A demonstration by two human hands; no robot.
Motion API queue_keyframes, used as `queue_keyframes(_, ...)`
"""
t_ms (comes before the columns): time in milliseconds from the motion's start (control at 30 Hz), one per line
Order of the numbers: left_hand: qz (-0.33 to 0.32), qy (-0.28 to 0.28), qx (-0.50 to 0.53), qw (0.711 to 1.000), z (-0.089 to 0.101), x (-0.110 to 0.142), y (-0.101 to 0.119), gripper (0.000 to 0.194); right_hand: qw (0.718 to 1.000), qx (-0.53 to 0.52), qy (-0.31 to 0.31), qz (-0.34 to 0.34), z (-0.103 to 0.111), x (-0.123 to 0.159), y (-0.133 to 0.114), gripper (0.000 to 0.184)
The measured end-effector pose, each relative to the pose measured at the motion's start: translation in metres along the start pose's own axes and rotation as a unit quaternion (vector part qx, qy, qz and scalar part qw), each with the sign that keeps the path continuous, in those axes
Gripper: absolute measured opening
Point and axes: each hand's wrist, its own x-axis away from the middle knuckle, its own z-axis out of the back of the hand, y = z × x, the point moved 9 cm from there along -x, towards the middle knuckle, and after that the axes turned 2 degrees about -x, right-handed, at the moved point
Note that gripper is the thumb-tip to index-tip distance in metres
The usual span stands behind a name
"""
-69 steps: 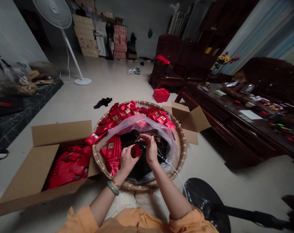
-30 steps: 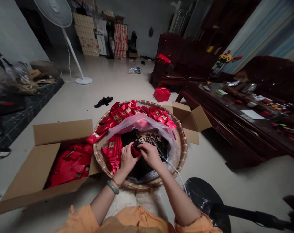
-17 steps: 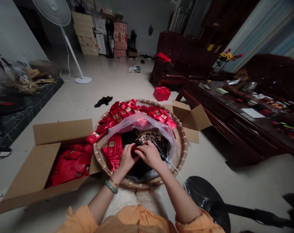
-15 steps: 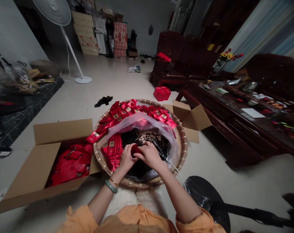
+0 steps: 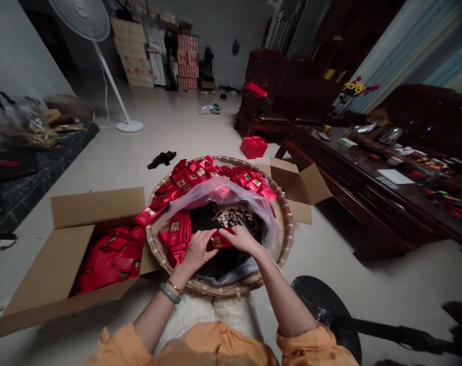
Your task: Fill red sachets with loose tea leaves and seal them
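Note:
Between my two hands is a small red packet (image 5: pixel 218 241) with a gold label, held sideways over a plastic bag (image 5: pixel 272 223) of dark loose leaves (image 5: pixel 210 214). My left hand (image 5: pixel 198 250) grips its left end, and my right hand (image 5: pixel 243 238) pinches its right end. The bag lies open in a round woven basket (image 5: pixel 290 223). A dark stick-like tool (image 5: pixel 243 223), partly hidden by my right hand, rests on the leaves. Stacked red packets (image 5: pixel 178 230) stand left of the leaves, and more red packets (image 5: pixel 204 172) line the basket's far side.
An open cardboard box (image 5: pixel 72 254) full of red packets sits at left; another open box (image 5: pixel 315 185) is behind the basket at right. A black round base with a pole (image 5: pixel 326 315) lies at right front. A dark wooden table (image 5: pixel 352 173) runs along the right.
The packet has turned so its gold-labelled face shows. My right hand has shifted slightly right, and my hands are a little farther apart along it.

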Motion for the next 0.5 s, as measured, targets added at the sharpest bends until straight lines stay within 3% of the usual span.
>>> queue_keyframes(167,-0.023,0.054,-0.045,0.997,0.015,-0.001,0.004,0.051,0.984,-0.180,-0.002,-0.013,-0.013,-0.005,0.008,0.061)
queue_keyframes(267,-0.026,0.063,-0.059,0.996,0.018,-0.002,0.005,0.052,0.972,-0.234,-0.013,-0.015,-0.016,-0.004,0.009,0.063)
queue_keyframes(333,-0.024,0.059,-0.067,0.996,0.018,-0.003,0.007,0.055,0.978,-0.209,-0.019,-0.015,-0.015,-0.004,0.007,0.063)
queue_keyframes(500,0.011,0.074,-0.090,0.993,0.015,-0.004,0.013,0.059,1.000,-0.005,-0.010,0.018,-0.014,-0.001,-0.017,0.052)
